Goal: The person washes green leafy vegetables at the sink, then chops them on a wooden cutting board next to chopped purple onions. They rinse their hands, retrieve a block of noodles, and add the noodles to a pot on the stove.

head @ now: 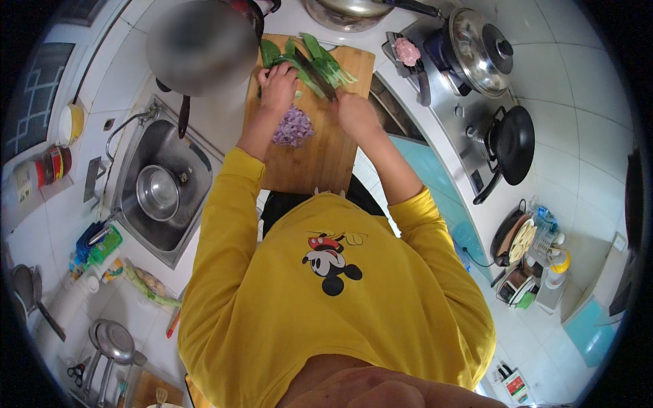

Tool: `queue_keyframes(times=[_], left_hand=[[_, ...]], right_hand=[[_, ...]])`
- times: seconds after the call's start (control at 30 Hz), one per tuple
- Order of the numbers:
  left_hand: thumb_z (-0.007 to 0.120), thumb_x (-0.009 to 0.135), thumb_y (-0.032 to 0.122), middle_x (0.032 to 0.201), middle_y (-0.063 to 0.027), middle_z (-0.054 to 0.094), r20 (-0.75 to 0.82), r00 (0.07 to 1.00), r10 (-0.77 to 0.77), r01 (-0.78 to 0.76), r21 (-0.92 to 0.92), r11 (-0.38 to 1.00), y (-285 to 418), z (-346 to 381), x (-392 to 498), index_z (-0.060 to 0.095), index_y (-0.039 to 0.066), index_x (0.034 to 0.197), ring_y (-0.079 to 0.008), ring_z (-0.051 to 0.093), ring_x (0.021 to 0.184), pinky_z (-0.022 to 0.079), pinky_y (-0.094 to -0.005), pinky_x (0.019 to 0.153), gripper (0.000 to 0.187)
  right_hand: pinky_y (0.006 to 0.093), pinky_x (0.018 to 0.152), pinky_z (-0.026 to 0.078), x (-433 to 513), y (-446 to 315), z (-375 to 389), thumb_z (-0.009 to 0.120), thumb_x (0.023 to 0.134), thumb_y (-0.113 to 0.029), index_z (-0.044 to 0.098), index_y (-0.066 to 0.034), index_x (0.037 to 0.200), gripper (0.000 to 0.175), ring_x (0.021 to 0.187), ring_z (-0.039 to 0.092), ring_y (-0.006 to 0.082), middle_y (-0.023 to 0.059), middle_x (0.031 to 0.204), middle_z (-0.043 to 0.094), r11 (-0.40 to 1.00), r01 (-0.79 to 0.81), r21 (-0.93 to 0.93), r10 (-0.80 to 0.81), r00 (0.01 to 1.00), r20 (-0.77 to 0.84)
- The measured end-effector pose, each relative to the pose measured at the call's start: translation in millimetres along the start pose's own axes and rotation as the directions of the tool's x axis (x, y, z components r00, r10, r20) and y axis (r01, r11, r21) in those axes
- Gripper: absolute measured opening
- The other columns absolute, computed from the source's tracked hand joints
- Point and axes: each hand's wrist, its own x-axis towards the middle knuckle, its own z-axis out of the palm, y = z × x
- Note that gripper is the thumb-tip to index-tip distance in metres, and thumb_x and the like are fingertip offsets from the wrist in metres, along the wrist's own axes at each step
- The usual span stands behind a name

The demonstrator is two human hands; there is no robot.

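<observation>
A wooden cutting board (334, 153) lies in front of me. Across its far end are leafy greens (326, 64) with pale stalks. My left hand (279, 84) presses down on the greens at their left side, fingers bent. In my right hand (354, 112) is the handle of a kitchen knife (315, 74), whose dark blade points away and to the left among the greens. A heap of chopped purple onion (294, 127) sits on the board between my forearms. Whether the edge touches the board is hidden by the leaves.
At left is a steel sink (196, 168) holding a metal bowl (158, 193). A large pan (204, 48) stands beyond it. Right of the board, a cleaver (422, 84) bears pink minced meat (407, 51), near a lidded pot (482, 53) and a black wok (515, 145) by the stove.
</observation>
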Motion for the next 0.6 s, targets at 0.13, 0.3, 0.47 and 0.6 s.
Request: queue_keyframes(times=[0.13, 0.3, 0.47, 0.6], left_hand=[[0.070, 0.084, 0.017, 0.110, -0.0016, 0.065, 0.026, 0.999, 0.037, -0.038, 0.024, 0.999, -13, 12, 2, 0.071, 0.013, 0.100, -0.0214, 0.060, 0.111, 0.028, -0.0475, 0.107, 0.016], [0.071, 0.083, 0.018, 0.110, -0.0014, 0.066, 0.055, 0.998, 0.039, -0.038, -0.028, 0.999, -19, 15, 3, 0.070, 0.015, 0.097, -0.0208, 0.060, 0.112, 0.026, -0.0488, 0.111, 0.015], [0.072, 0.083, 0.018, 0.111, -0.0020, 0.065, 0.072, 0.997, 0.004, -0.004, -0.008, 1.000, -17, 15, 4, 0.070, 0.013, 0.099, -0.0216, 0.059, 0.113, 0.026, -0.0497, 0.111, 0.017], [0.072, 0.083, 0.017, 0.111, -0.0028, 0.064, 0.077, 0.997, -0.002, 0.003, -0.010, 1.000, -17, 15, 4, 0.069, 0.012, 0.101, -0.0222, 0.059, 0.114, 0.025, -0.0505, 0.111, 0.019]], right_hand=[[0.0526, 0.075, 0.055, 17, -12, -4, 0.055, 0.093, -0.022, 0.060, 0.0031, 0.101, 0.027, 0.082, 0.068, 0.0438, 0.0287, 0.084, 0.068, 0.998, -0.023, 0.057, 0.024, 1.000, -0.017], [0.0526, 0.077, 0.055, 30, -19, 2, 0.055, 0.092, -0.024, 0.061, 0.0020, 0.100, 0.028, 0.085, 0.068, 0.0437, 0.0291, 0.087, 0.068, 0.993, -0.034, 0.111, 0.035, 0.999, -0.006], [0.0541, 0.079, 0.054, 37, -22, 13, 0.055, 0.092, -0.024, 0.061, 0.0010, 0.101, 0.027, 0.085, 0.068, 0.0446, 0.0291, 0.088, 0.068, 0.987, -0.082, 0.142, 0.084, 0.996, -0.007], [0.0546, 0.079, 0.054, 35, -18, 14, 0.054, 0.093, -0.023, 0.060, 0.0017, 0.100, 0.026, 0.084, 0.067, 0.0455, 0.0292, 0.086, 0.068, 0.986, -0.074, 0.149, 0.077, 0.997, -0.019]])
